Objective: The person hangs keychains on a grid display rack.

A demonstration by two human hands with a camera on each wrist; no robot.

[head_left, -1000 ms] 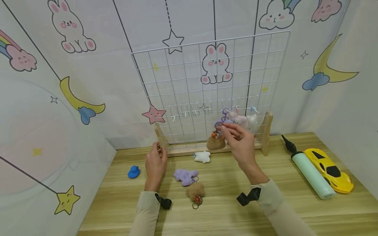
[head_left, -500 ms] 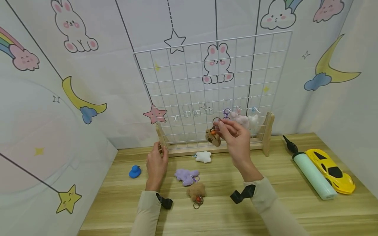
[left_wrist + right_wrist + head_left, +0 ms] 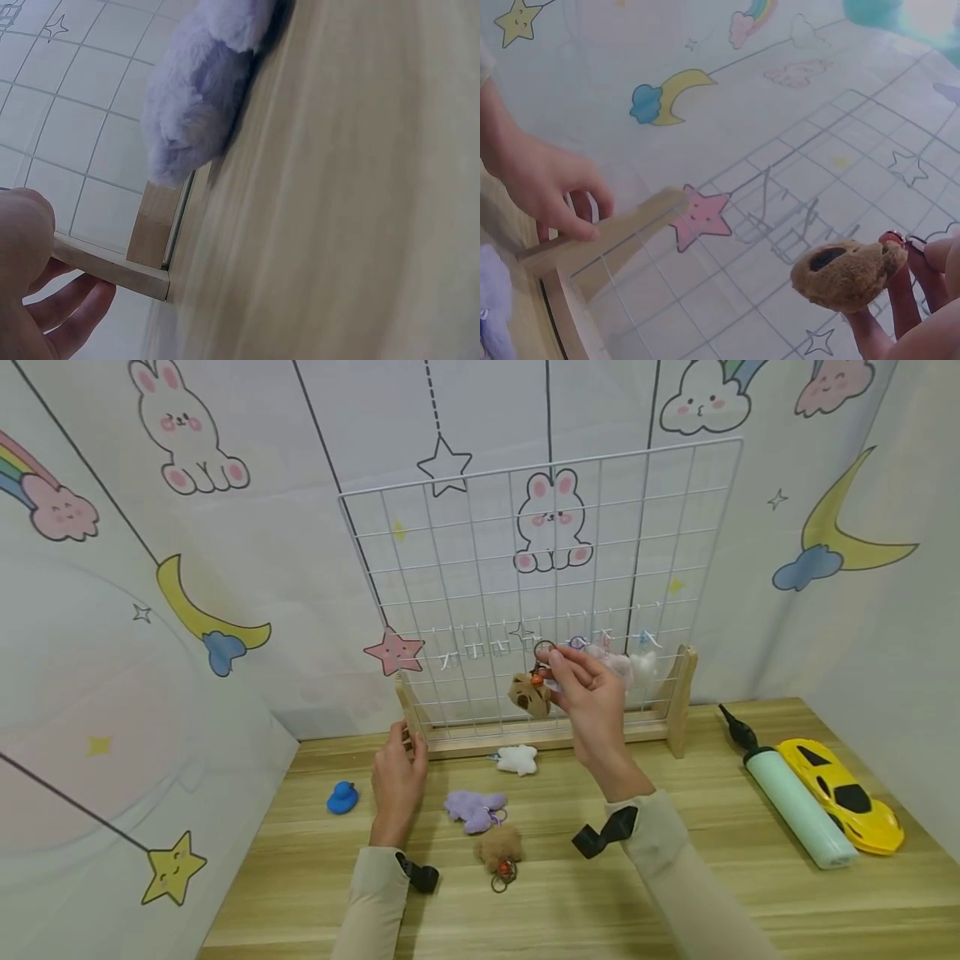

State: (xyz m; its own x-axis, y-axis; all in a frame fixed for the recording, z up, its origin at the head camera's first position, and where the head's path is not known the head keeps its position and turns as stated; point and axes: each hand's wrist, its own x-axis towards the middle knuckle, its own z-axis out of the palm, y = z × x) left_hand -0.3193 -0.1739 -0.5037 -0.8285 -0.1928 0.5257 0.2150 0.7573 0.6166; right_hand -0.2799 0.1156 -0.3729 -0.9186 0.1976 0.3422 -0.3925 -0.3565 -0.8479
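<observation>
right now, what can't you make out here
Head view: the right hand mostly hides what hangs from the purple ring.
Head view: whether the held ring touches the nearest hook is too small to tell.
Left wrist view: the top edge crops the purple toy.
Right wrist view: the right edge crops the right hand.

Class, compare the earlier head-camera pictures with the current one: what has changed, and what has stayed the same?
The right hand has carried the brown plush keychain left and slightly upward, and its face has turned into view. Nothing was newly gripped or released. The left hand still holds the wooden post; the blue duck, white plush and purple plush stay put.
</observation>
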